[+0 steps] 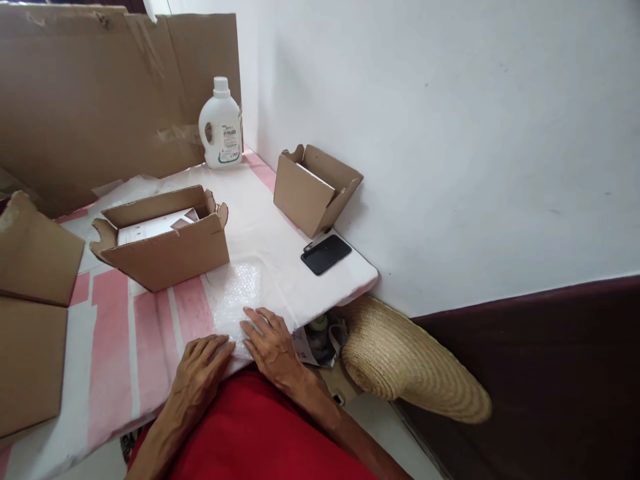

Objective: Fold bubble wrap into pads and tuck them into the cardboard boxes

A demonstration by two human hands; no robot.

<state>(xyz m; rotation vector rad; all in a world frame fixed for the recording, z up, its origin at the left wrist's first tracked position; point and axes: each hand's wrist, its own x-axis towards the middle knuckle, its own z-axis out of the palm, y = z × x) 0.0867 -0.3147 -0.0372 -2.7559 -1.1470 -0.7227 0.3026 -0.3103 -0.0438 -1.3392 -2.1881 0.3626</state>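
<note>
Both my hands rest at the near edge of the table on a sheet of bubble wrap (240,293). My left hand (203,367) lies flat on its near left corner, fingers stretched out. My right hand (267,340) lies flat beside it, fingers spread on the wrap. Neither hand holds anything. Behind the wrap stands an open cardboard box (165,243) with white paper inside.
A smaller open cardboard box (313,190) leans by the wall, with a black phone (326,254) in front of it. A white plastic bottle (221,127) stands at the back. Flat cardboard pieces (30,313) lie at the left. A straw hat (410,363) hangs below the table's right corner.
</note>
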